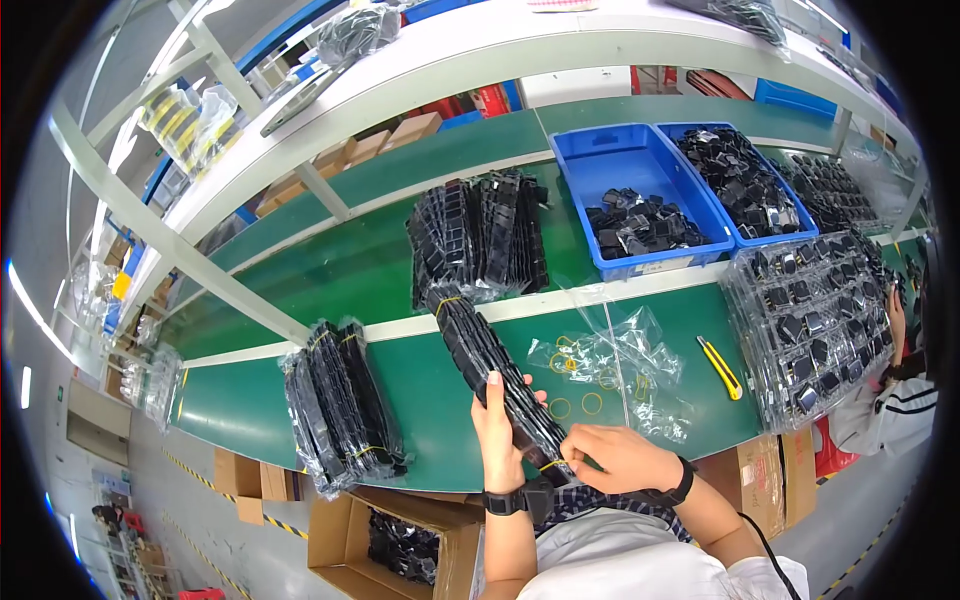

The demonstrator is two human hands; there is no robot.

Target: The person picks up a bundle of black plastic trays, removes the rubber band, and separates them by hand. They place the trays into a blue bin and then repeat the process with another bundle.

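A long bundle of black parts in clear plastic strips (480, 345) slants across the bench edge toward me. My left hand (497, 428) is wrapped round its middle, thumb on top. Yellow rubber bands circle the bundle near both ends. At the near end, the curled fingers of my right hand (622, 460) pinch at the yellow rubber band (551, 464); the fingertips are partly hidden. To the left lie similar banded bundles (345, 405). Loose rubber bands (592, 403) and crumpled clear plastic bags (650, 360) lie right of the held bundle.
A yellow utility knife (720, 368) lies beyond the bags, beside stacked clear trays of black parts (815, 330). Farther back are a large pile of packed strips (478, 235) and blue bins (648, 265). An open cardboard box (335, 530) stands below the bench. Another person's hand (896, 322) is at right.
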